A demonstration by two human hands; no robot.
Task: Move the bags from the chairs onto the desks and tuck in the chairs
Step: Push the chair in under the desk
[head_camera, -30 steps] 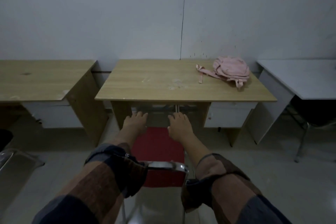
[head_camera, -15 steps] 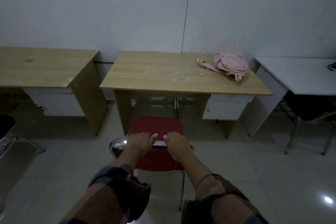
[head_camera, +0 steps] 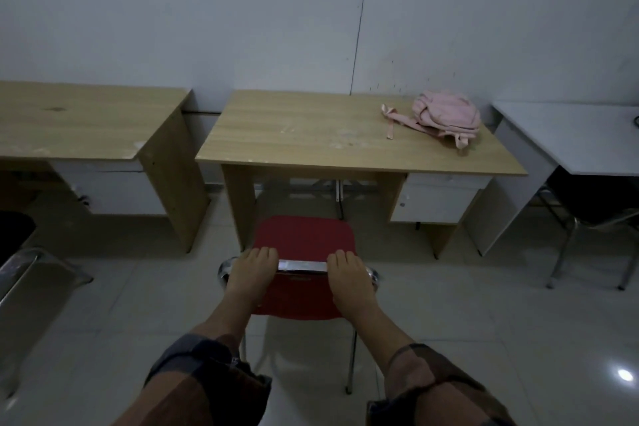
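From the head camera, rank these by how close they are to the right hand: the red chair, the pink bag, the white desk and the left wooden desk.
1. Red chair: the right hand grips its back rail.
2. Pink bag: on the middle desk, ahead to the right.
3. White desk at far right and left wooden desk: too close to call.

No legible text, label or number on anything here.

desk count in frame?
3. A wooden desk at left, the centre wooden desk holding the pink bag, and a white desk at right, cut off by the frame. More may sit out of view.
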